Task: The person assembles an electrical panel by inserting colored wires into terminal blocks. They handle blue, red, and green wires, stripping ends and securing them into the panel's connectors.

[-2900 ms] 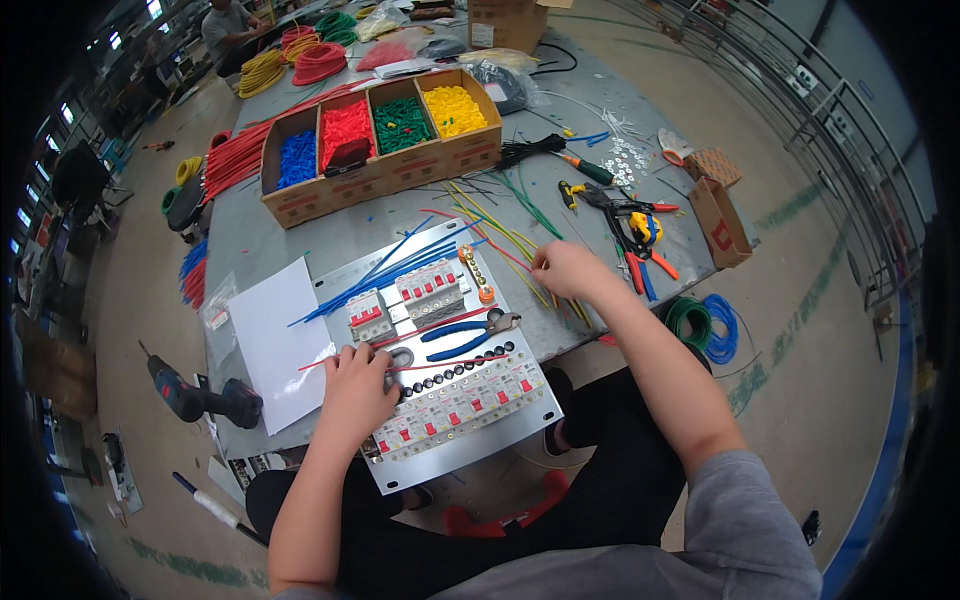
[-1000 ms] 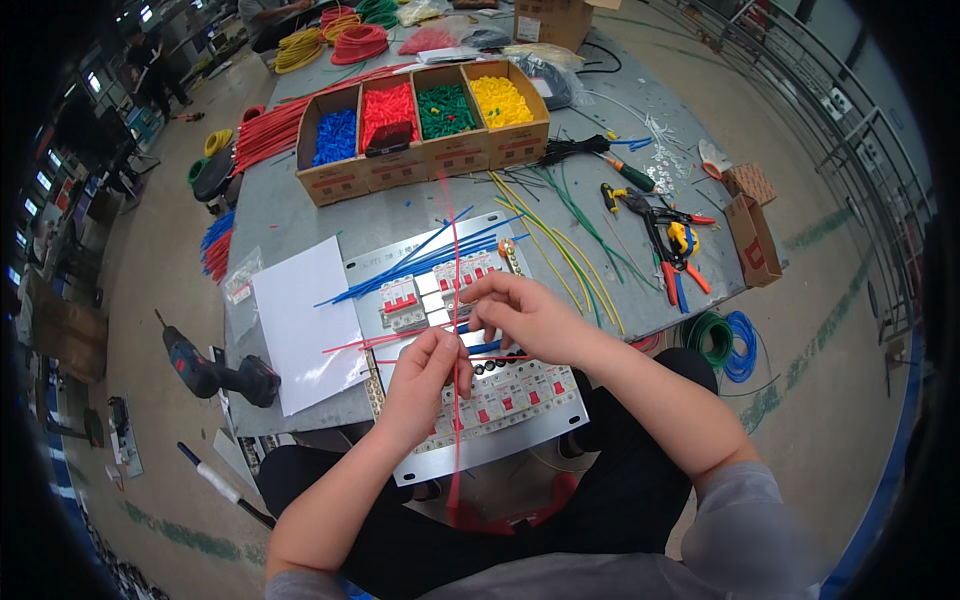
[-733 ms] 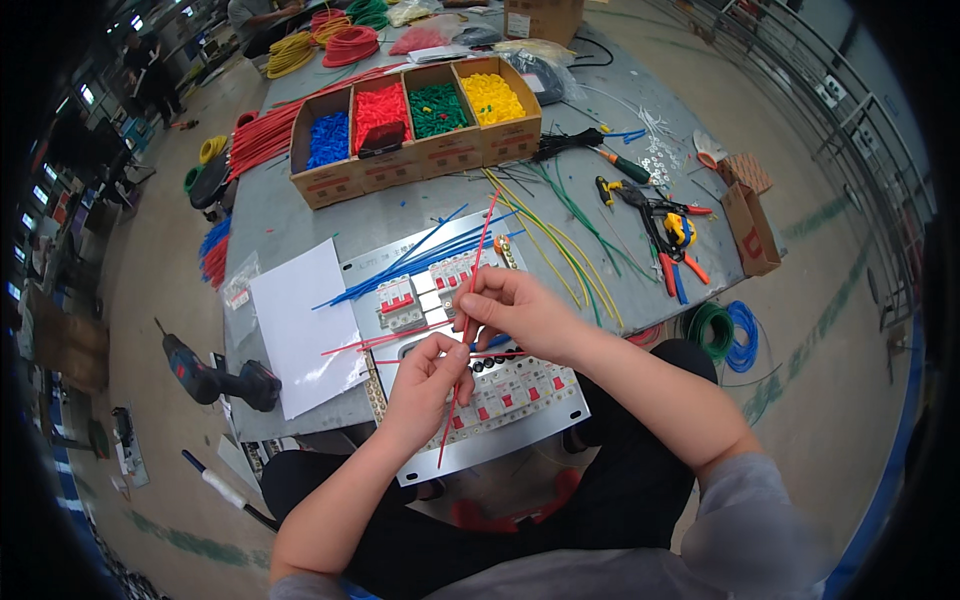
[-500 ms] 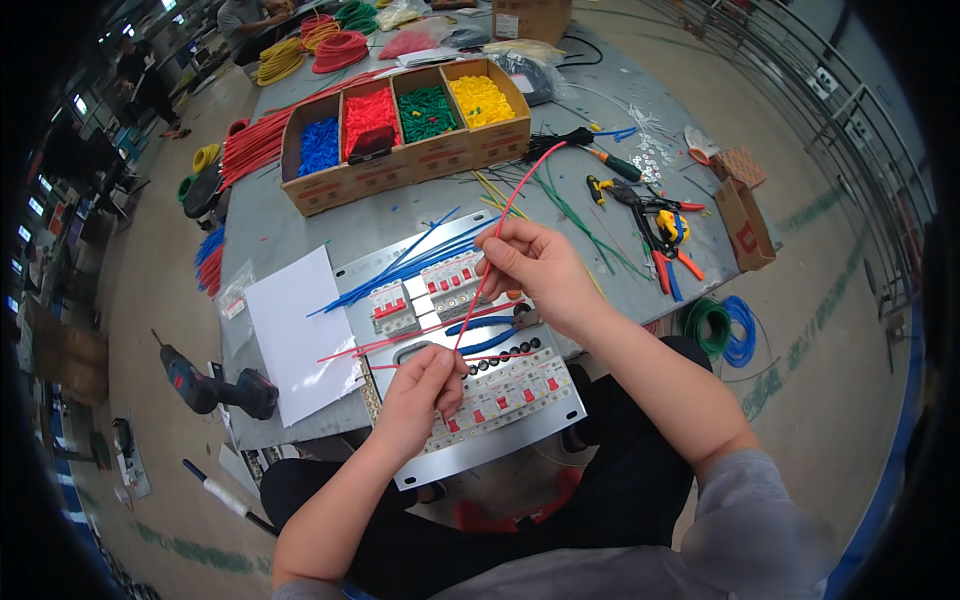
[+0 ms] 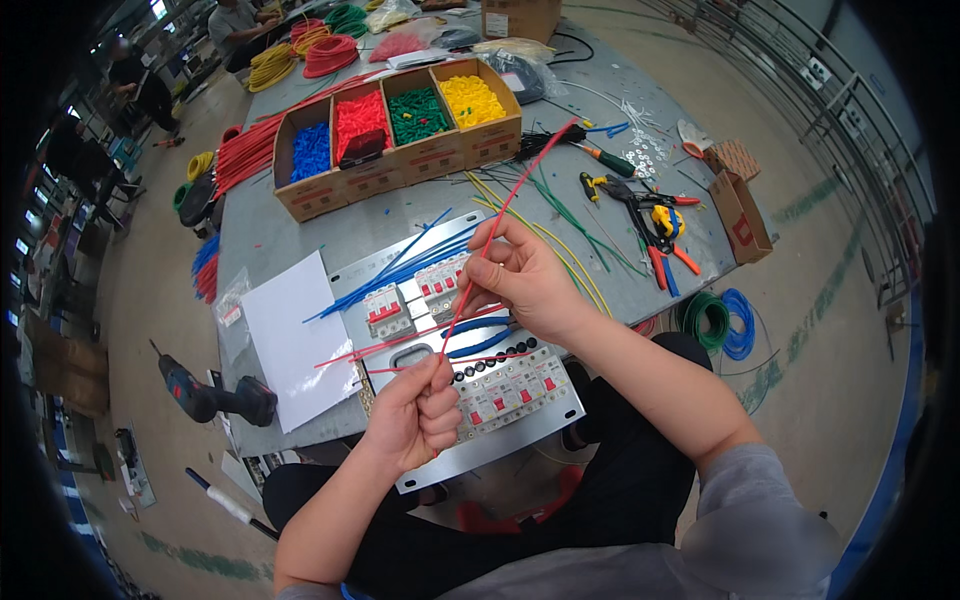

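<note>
A thin red wire [image 5: 535, 166] runs up and to the right through both of my hands. My left hand [image 5: 412, 412] is closed on its lower end, thumb against the curled fingers. Higher up, my right hand [image 5: 515, 275] pinches the same wire between thumb and fingers. Beneath them lies a metal mounting plate [image 5: 545, 420] bearing a lower row of circuit breakers [image 5: 500, 402] with red switches and an upper group [image 5: 388, 311]. Blue-handled pliers [image 5: 478, 338] rest on the plate, partly hidden by my right hand. Blue wires [image 5: 385, 285] and loose red wires [image 5: 345, 357] lie across it.
A cardboard box [image 5: 400, 163] holds blue, red, green and yellow caps in compartments. White paper [image 5: 295, 340] and a cordless drill [image 5: 210, 390] are left of the plate. Crimping and cutting tools [image 5: 650, 225] lie on the right, by a small open carton [image 5: 740, 220]. Wire coils [image 5: 705, 325] sit below.
The red wire is now straighter between my hands, its top end further right. My left fingers have curled tighter, and my right hand has shifted slightly left and down.
</note>
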Motion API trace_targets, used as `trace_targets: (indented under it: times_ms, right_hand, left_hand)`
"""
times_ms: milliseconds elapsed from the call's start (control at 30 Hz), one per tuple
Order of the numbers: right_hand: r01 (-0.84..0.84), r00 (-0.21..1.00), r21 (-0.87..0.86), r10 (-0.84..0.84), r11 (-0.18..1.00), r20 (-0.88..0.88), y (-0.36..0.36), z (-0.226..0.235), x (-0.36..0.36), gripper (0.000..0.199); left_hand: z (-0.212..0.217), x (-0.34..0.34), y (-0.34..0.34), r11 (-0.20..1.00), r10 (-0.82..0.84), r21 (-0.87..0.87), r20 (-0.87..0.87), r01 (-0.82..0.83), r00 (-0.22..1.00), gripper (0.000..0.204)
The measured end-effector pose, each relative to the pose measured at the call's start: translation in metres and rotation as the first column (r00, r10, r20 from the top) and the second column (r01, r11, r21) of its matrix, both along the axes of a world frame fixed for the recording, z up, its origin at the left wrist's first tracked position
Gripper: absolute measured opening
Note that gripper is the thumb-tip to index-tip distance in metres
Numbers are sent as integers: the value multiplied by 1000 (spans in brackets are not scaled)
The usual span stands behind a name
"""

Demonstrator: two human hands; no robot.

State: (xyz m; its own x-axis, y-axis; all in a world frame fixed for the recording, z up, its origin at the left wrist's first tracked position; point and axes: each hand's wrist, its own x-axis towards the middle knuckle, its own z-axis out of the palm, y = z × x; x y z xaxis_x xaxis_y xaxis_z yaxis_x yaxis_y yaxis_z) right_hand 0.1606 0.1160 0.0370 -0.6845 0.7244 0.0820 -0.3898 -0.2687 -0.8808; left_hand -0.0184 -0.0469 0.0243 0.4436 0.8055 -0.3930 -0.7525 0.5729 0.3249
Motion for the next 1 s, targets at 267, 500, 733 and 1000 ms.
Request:
trace_targets:
  times_ms: [267,500,733,1000]
  right_hand:
    - [52,999,51,-52,997,-12,6,0,1,22]
    - [185,979,29,-182,982,-86,31,0,14,24]
    - [-8,987,-112,25,994,157,-4,-10,-2,33]
    - [-74,987,-117,90,990,135,-26,-13,-7,32]
  left_hand:
    - [3,4,-1,1000,5,-3,-13,-5,1000,35]
    - [-12,12,-6,994,27,103,-48,-22,999,35]
    - [-25,16,-9,921,267,389,-688,32,675,30]
    - [-21,20,-3,918,319,395,-783,31,534,32]
